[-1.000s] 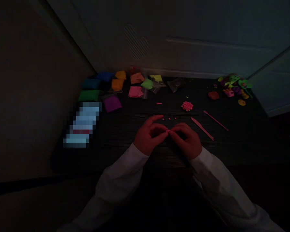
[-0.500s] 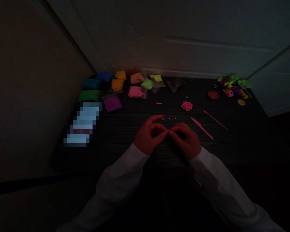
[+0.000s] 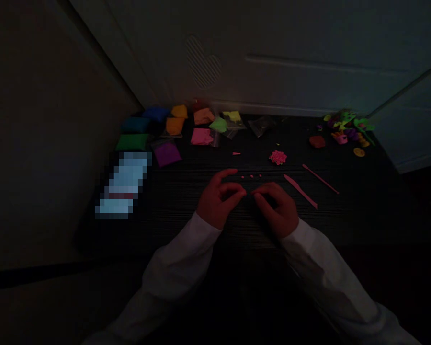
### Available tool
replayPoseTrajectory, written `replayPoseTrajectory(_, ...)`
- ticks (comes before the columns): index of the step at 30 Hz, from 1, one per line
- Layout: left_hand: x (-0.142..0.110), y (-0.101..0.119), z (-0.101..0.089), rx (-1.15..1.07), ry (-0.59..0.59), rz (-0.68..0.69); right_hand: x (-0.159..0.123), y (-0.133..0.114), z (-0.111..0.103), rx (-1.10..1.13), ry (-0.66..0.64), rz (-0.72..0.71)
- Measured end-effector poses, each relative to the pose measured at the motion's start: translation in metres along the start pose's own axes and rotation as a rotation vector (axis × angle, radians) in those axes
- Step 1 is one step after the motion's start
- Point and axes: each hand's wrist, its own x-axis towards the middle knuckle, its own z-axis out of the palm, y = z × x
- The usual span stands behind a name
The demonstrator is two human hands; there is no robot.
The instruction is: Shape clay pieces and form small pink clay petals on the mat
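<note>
Over the dark table, my left hand (image 3: 217,200) pinches thumb and index finger together, with another finger stretched out. Just to its right, my right hand (image 3: 278,208) is also in a pinch, and a small gap separates the fingertips. Whatever either pinch holds is too small and dark to make out. Beyond the fingertips lie three tiny pink clay balls (image 3: 251,176) in a row. A small pink clay cone (image 3: 236,154) lies farther back. A pink clay flower (image 3: 278,157) with many petals sits behind my right hand.
A pink plastic knife (image 3: 300,191) and a thin pink modelling tool (image 3: 320,178) lie to the right. Bags of coloured clay (image 3: 167,152) line the back left, near a blurred lit phone (image 3: 124,184). Colourful clay figures (image 3: 352,129) and a reddish lump (image 3: 316,141) are back right.
My hands have parted slightly. The left fingertips have drawn a little to the left, away from the right ones. The things on the table have stayed in place.
</note>
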Motion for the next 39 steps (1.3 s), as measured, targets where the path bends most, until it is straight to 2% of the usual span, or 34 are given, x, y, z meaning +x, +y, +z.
replayPoseTrajectory(8, -0.0009, 0.0009, 0.0015, -0.03, -0.009, 0.048, 0.0006, -0.0023, 0.0008, 0.023, -0.021, -0.028)
replayPoseTrajectory(19, -0.001, 0.0001, 0.0011, -0.07, -0.057, 0.013, 0.0013, -0.0019, 0.0024, 0.068, 0.015, -0.025)
replayPoseTrajectory(29, -0.0019, -0.0016, -0.0005, 0.041, -0.068, 0.02, 0.0009, -0.002, 0.0022, 0.066, 0.0, -0.011)
replayPoseTrajectory(39, -0.0026, -0.003, 0.0022, 0.033, -0.072, 0.053, 0.0015, -0.0004, 0.0031, 0.048, 0.019, -0.016)
